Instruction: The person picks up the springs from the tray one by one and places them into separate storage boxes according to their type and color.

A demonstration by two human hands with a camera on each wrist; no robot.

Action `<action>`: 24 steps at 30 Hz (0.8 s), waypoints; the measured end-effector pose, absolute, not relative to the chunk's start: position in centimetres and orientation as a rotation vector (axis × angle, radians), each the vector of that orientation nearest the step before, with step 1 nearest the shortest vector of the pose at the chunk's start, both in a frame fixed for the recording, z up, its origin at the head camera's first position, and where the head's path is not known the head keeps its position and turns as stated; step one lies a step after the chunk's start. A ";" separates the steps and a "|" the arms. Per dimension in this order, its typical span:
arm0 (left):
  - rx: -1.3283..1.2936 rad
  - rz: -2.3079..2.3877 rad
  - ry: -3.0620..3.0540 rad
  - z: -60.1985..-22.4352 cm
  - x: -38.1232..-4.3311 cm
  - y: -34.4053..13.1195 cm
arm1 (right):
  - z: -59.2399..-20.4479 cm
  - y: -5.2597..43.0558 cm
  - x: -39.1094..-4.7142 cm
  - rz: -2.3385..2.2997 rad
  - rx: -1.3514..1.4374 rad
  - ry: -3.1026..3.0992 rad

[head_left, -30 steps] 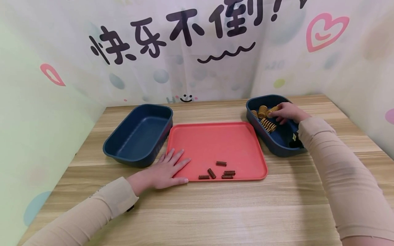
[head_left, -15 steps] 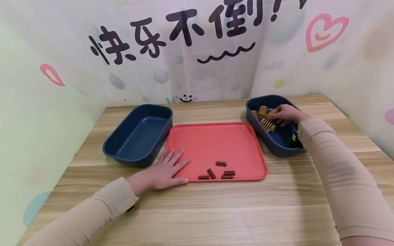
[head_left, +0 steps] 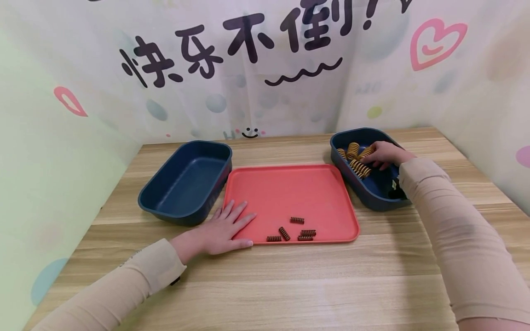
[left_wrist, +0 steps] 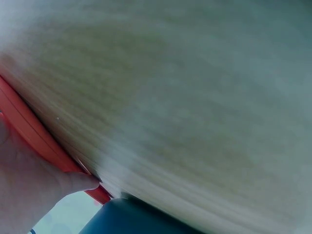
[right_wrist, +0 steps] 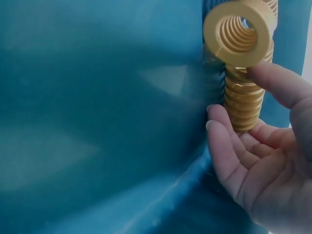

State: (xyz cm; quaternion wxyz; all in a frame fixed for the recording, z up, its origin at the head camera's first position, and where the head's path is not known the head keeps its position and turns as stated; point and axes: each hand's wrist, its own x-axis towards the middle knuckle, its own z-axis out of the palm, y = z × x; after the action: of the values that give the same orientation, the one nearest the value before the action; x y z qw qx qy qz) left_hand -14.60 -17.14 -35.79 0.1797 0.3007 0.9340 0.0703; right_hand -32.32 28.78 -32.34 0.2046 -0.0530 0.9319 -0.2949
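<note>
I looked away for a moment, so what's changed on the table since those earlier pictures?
Very little: the right hand seems to have dipped slightly within the right blue bin, by the yellow springs. Nothing plainly taken or let go. Left hand, red tray, small dark springs and left blue bin stay as they were.

Above the right hand the air is open, but below the rim the walls of the right bin hem it in. Yellow springs crowd its left side, one yellow spring between thumb and fingers; bare bin floor lies nearer the body. Leftward past the wall, the red tray leaves its far half free. Small dark springs obstruct the near edge, right of the left hand; the left bin stands just beside that hand's little finger.
</note>
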 end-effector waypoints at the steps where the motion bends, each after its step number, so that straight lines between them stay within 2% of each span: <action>1: 0.851 0.196 2.641 -35.7 -14.5 -17.2 | -32.3 28.7 -32.3 -0.817 -0.151 2.596; 8: 0.850 0.181 2.643 -35.7 -14.5 -17.2 | -31.1 28.6 -31.9 -0.766 -0.182 2.551; 15: 0.824 0.176 2.630 -35.7 -14.6 -16.8 | -28.0 28.2 -31.1 -0.747 -0.312 2.643; 24: 0.809 0.110 2.665 -34.1 -14.8 -16.0 | -23.7 25.7 -26.2 -0.640 -0.569 2.903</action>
State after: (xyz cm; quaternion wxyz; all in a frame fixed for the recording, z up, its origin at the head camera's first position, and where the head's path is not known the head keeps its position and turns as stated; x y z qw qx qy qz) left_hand -14.76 -15.98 -34.10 0.1762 0.2856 0.9412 0.0388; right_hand -26.23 25.73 -23.71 0.0573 -0.1876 0.9576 -0.2111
